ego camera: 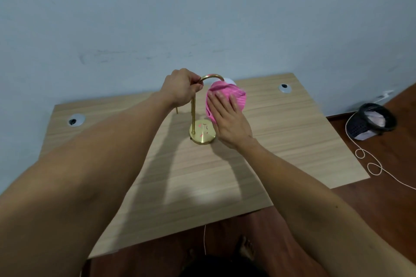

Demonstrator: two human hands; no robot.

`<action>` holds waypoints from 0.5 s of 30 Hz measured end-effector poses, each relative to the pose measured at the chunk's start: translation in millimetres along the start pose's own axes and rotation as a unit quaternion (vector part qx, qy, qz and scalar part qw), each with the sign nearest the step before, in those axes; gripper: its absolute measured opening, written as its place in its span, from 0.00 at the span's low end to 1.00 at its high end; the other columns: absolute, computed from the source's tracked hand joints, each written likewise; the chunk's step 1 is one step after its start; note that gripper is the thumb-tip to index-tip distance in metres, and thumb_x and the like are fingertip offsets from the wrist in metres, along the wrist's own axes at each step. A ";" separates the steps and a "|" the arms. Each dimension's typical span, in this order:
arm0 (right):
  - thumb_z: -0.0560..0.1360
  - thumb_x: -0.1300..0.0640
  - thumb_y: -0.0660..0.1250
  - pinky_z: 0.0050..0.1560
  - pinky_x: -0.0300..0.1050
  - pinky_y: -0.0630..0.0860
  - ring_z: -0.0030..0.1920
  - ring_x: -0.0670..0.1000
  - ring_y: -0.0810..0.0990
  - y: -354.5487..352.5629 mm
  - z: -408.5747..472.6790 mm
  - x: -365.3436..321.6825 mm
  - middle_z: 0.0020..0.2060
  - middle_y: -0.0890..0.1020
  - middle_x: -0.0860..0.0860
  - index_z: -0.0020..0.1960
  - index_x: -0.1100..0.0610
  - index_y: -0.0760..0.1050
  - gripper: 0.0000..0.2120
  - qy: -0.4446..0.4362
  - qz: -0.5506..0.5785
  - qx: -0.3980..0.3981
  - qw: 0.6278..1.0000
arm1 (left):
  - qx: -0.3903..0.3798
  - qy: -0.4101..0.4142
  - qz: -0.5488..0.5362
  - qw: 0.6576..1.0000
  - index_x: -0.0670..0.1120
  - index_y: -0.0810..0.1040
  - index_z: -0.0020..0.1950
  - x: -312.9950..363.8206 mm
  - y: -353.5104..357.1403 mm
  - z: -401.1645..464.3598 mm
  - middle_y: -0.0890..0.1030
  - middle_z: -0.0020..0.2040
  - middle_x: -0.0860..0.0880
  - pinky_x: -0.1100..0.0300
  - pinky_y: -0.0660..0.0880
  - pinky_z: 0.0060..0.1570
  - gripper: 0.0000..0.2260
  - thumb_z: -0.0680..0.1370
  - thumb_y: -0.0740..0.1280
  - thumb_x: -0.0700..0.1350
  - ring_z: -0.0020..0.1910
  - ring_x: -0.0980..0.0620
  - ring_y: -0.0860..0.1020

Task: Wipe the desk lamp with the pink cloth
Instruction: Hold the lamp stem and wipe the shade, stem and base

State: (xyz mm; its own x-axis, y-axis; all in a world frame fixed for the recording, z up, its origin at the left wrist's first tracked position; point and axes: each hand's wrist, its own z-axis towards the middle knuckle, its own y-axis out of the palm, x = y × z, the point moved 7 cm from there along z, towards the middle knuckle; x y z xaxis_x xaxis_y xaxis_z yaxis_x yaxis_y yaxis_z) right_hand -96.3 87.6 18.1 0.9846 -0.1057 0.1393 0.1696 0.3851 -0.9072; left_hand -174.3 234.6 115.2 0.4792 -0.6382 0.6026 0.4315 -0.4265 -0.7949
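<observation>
A brass desk lamp (193,114) stands mid-desk on a round gold base, its thin stem curving over at the top to a white shade that is mostly hidden. My left hand (183,87) is closed around the top of the stem at the curve. The pink cloth (234,93) is draped over the shade. My right hand (228,119) lies flat against the cloth with fingers spread, pressing it onto the near side of the shade.
The wooden desk (281,141) stands against a pale blue wall, with cable grommets at the back left (76,120) and back right (284,88). A dark waste bin (373,120) and a looping white cord (371,164) lie on the floor to the right.
</observation>
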 end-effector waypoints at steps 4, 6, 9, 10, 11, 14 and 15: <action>0.80 0.54 0.65 0.83 0.58 0.43 0.82 0.58 0.62 25.6 -33.4 -2.6 0.80 0.67 0.58 0.81 0.63 0.64 0.32 -0.054 -0.042 -0.042 0.997 | 0.001 -0.008 -0.007 1.000 0.52 0.86 0.47 -3.3 0.3 0.5 0.83 0.37 0.49 0.47 0.80 0.51 0.07 0.77 0.68 0.49 0.42 0.44 0.82; 0.81 0.53 0.65 0.83 0.58 0.46 0.82 0.58 0.62 31.6 -39.6 0.4 0.80 0.67 0.59 0.81 0.63 0.64 0.31 -0.040 -0.045 -0.049 0.997 | 0.000 -0.007 -0.007 1.000 0.52 0.86 0.47 -3.2 0.2 0.0 0.84 0.38 0.49 0.47 0.80 0.51 0.07 0.77 0.68 0.50 0.43 0.44 0.83; 0.83 0.53 0.62 0.83 0.61 0.53 0.82 0.59 0.63 27.8 -47.4 6.3 0.79 0.68 0.60 0.80 0.64 0.65 0.28 -0.022 -0.019 -0.042 0.999 | -0.002 -0.007 -0.010 1.000 0.52 0.85 0.47 -2.7 0.4 -0.4 0.83 0.37 0.49 0.47 0.80 0.51 0.07 0.77 0.67 0.50 0.42 0.44 0.82; 0.85 0.54 0.60 0.82 0.60 0.55 0.82 0.59 0.63 27.2 -51.5 9.7 0.79 0.68 0.60 0.80 0.64 0.66 0.26 -0.009 0.015 -0.037 0.999 | -0.001 -0.006 -0.009 1.000 0.52 0.85 0.46 -2.5 0.7 -0.5 0.83 0.37 0.49 0.46 0.80 0.51 0.07 0.77 0.67 0.50 0.42 0.43 0.82; 0.86 0.56 0.57 0.81 0.59 0.59 0.80 0.58 0.65 23.5 -55.7 14.0 0.78 0.70 0.60 0.79 0.64 0.66 0.24 0.021 0.074 -0.033 0.997 | 0.000 -0.006 -0.008 1.000 0.51 0.85 0.45 -2.9 0.8 -0.3 0.82 0.36 0.49 0.46 0.79 0.51 0.08 0.76 0.67 0.49 0.41 0.42 0.81; 0.88 0.52 0.51 0.67 0.53 0.76 0.62 0.54 0.80 31.1 -76.6 56.8 0.61 0.81 0.54 0.68 0.58 0.76 0.19 0.335 0.301 -0.027 0.892 | 0.004 -0.007 -0.014 1.000 0.50 0.84 0.44 -3.6 0.9 -0.5 0.79 0.33 0.50 0.48 0.78 0.49 0.07 0.77 0.66 0.48 0.36 0.44 0.77; 0.87 0.52 0.52 0.63 0.53 0.78 0.57 0.55 0.82 36.0 -88.9 73.8 0.56 0.83 0.55 0.62 0.59 0.79 0.20 0.489 0.366 -0.031 0.791 | 0.005 -0.006 -0.015 1.000 0.50 0.84 0.44 -3.3 1.2 -0.8 0.78 0.32 0.50 0.49 0.77 0.49 0.07 0.77 0.66 0.48 0.35 0.45 0.76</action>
State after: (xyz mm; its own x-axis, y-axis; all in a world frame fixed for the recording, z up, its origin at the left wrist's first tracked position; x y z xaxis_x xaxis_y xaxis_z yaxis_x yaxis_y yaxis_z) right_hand -21.2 12.2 -39.6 0.3094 -0.5454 -0.7790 -0.4634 0.6288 -0.6244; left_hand -175.9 235.6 112.2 0.4755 -0.6178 0.6263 0.4529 -0.4384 -0.7763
